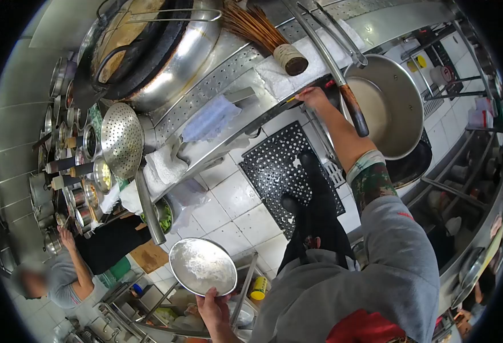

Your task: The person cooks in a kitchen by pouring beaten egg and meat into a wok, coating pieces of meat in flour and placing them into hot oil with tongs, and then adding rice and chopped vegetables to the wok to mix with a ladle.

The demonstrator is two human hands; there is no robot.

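Grey sleeve [397,234] nearest, 4 o'clock; bowl [203,266] of white powder [205,264] one-handed at 7: tip/spill risk.
Left hand [212,310] pinches the bowl's rim at one side only, thumb at the edge, other fingers partly hidden; a wrist roll could dump powder on the floor tiles [208,212]. Skimmer handle [150,203] pokes off the counter at 8, its end near the bowl: lift carelessly and they could knock. Right hand [312,96] reaches to the counter edge [274,112] at 1; can't tell if it's gripping or just touching. Wooden-handled tool [352,106] juts over the pot [411,108] rim at 2, close to that forearm: a sideways swing might catch it. Feet on the perforated mat [261,157], near 3: a stumble would likely tip the bowl too.
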